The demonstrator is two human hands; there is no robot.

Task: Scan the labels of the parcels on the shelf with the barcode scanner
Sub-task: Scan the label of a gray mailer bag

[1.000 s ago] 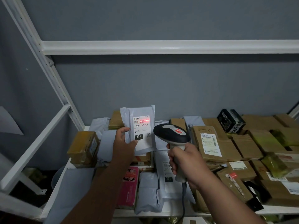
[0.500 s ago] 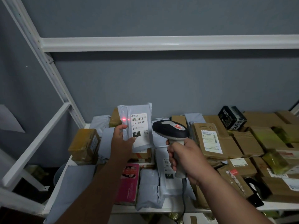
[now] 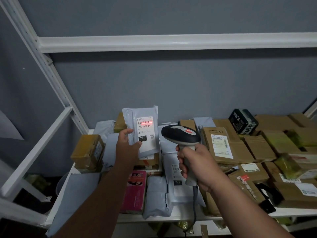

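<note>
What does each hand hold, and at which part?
Left hand: grey parcel, at its lower left edge. Right hand: barcode scanner, by its handle.

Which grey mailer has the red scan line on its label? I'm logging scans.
The grey mailer held upright by the left hand, label 231-239-K01; the other grey mailers lie flat, unlit.

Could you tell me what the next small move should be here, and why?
Probably set the grey parcel down with the left hand: the scanner in the right hand already casts its red line across that label's barcode.
</note>
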